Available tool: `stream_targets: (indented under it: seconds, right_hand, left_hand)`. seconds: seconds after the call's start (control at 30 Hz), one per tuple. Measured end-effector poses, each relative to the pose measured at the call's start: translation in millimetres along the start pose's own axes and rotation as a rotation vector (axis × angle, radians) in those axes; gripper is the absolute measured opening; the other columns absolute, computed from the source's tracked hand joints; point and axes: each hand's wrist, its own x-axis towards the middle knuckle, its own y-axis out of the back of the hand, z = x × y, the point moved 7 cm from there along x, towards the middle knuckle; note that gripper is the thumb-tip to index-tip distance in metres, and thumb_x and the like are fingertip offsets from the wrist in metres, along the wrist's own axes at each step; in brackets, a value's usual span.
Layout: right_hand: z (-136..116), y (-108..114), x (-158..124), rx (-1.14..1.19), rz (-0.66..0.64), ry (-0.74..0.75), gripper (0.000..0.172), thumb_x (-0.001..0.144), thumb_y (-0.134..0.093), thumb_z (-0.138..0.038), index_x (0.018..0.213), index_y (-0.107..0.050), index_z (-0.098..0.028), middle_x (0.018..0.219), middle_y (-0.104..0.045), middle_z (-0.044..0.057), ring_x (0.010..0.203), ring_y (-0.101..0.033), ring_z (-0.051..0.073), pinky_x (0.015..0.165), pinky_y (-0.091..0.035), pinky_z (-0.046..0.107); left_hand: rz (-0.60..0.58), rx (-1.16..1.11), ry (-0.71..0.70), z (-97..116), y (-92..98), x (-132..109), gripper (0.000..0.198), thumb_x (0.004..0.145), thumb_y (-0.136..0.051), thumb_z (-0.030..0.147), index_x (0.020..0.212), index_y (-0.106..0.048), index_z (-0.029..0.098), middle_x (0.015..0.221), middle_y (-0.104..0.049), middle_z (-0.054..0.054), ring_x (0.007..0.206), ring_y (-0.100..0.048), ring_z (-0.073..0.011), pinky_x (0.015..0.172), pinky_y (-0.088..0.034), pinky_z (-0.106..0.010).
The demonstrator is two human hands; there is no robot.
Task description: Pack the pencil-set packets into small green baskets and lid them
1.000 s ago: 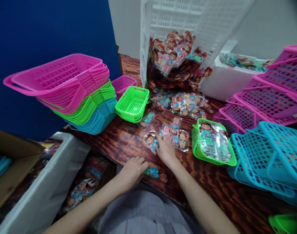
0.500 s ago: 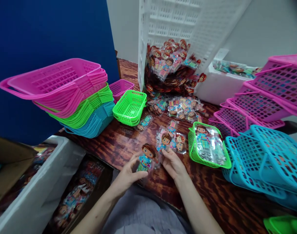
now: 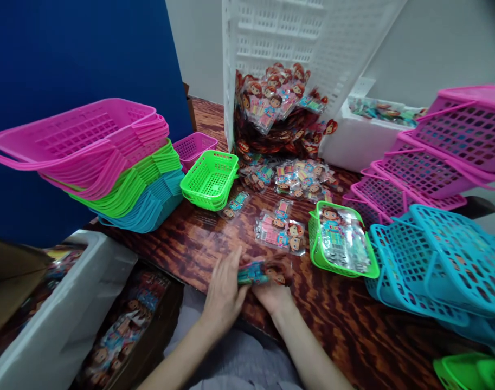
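Observation:
Both my hands meet at the near edge of the wooden table (image 3: 198,238), holding a small stack of clear-wrapped cartoon doll packets (image 3: 258,272) between them. My left hand (image 3: 225,290) presses on the stack's left side with fingers straight. My right hand (image 3: 275,292) grips it from underneath on the right. A few more loose packets (image 3: 277,230) lie just beyond. To their right a small green basket (image 3: 318,254) is filled with packets.
A tall stack of pink, green and blue baskets (image 3: 109,162) leans at the left, with an empty green basket (image 3: 209,181) beside it. Pink baskets (image 3: 434,168) and blue baskets (image 3: 430,265) crowd the right. A tipped white crate (image 3: 312,38) spills packets (image 3: 275,108) at the back. White bins (image 3: 64,325) sit low left.
My right hand drew a packet from the table, both hands lifted one upright, and now they have laid the packets flat together at the table edge. The view shifted slightly left.

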Motion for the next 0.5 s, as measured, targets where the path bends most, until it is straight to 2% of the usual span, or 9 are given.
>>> stream_targets:
  seconds: [0.07,0.13,0.2,0.27,0.37,0.43,0.5]
  right_hand:
    - [0,3,-1,-0.030,-0.008,-0.008,0.035,0.092,-0.038,-0.024,0.100,-0.073,-0.025,0.084,-0.073,0.007,0.085,-0.070,0.024,0.077,-0.057,0.037]
    - [3,17,5,-0.061,-0.004,-0.033,0.032,0.087,-0.041,-0.020,0.092,-0.073,-0.022,0.083,-0.072,0.007,0.083,-0.069,0.024,0.077,-0.056,0.037]
    - [3,40,18,-0.117,0.025,-0.043,0.029,0.081,-0.045,-0.016,0.087,-0.073,-0.020,0.085,-0.072,0.007,0.087,-0.067,0.025,0.083,-0.054,0.039]
    - [-1,68,35,-0.186,0.100,-0.035,0.034,0.078,-0.044,-0.012,0.094,-0.073,-0.020,0.098,-0.070,0.009,0.104,-0.062,0.026,0.099,-0.046,0.044]
    - [-8,96,51,-0.447,0.245,-0.034,0.048,0.079,-0.047,-0.009,0.121,-0.066,-0.019,0.127,-0.060,0.015,0.129,-0.043,0.031,0.113,-0.027,0.053]
    - [-8,96,52,-0.593,0.265,-0.063,0.051,0.078,-0.051,-0.008,0.128,-0.062,-0.017,0.131,-0.056,0.019,0.133,-0.038,0.033,0.112,-0.025,0.055]
    - [-2,87,48,-0.586,0.222,-0.092,0.044,0.075,-0.057,-0.006,0.117,-0.066,-0.017,0.123,-0.062,0.018,0.129,-0.043,0.034,0.110,-0.028,0.054]
  left_hand:
    - [-0.081,0.034,-0.010,-2,1.2,2,0.074,0.090,-0.052,0.013,0.154,-0.014,0.023,0.139,-0.052,-0.014,0.128,-0.050,-0.0290,0.109,-0.041,-0.051]
    - [-0.178,0.060,-0.015,-4,3.7,3,0.058,0.091,-0.053,0.014,0.145,-0.033,0.022,0.126,-0.058,-0.011,0.115,-0.056,-0.0277,0.097,-0.048,-0.043]
    - [-0.266,0.127,-0.028,-7,6.1,5,0.037,0.092,-0.052,0.014,0.129,-0.049,0.021,0.115,-0.061,-0.010,0.105,-0.057,-0.0268,0.089,-0.050,-0.040]
    - [-0.361,0.234,-0.054,-7,4.9,7,0.026,0.092,-0.050,0.011,0.115,-0.056,0.020,0.107,-0.060,-0.008,0.100,-0.055,-0.0268,0.087,-0.049,-0.040]
    - [-0.484,0.343,-0.093,-6,-2.8,8,0.032,0.089,-0.046,0.004,0.113,-0.058,0.020,0.108,-0.059,-0.008,0.100,-0.054,-0.0270,0.086,-0.048,-0.040]
    - [-0.531,0.345,-0.085,-7,-8.4,8,0.037,0.087,-0.044,0.001,0.115,-0.056,0.021,0.109,-0.057,-0.008,0.099,-0.054,-0.0252,0.085,-0.048,-0.038]
    - [-0.550,0.315,-0.062,-9,-12.3,8,0.036,0.087,-0.044,0.001,0.115,-0.055,0.021,0.109,-0.056,-0.007,0.097,-0.055,-0.0228,0.085,-0.048,-0.035]
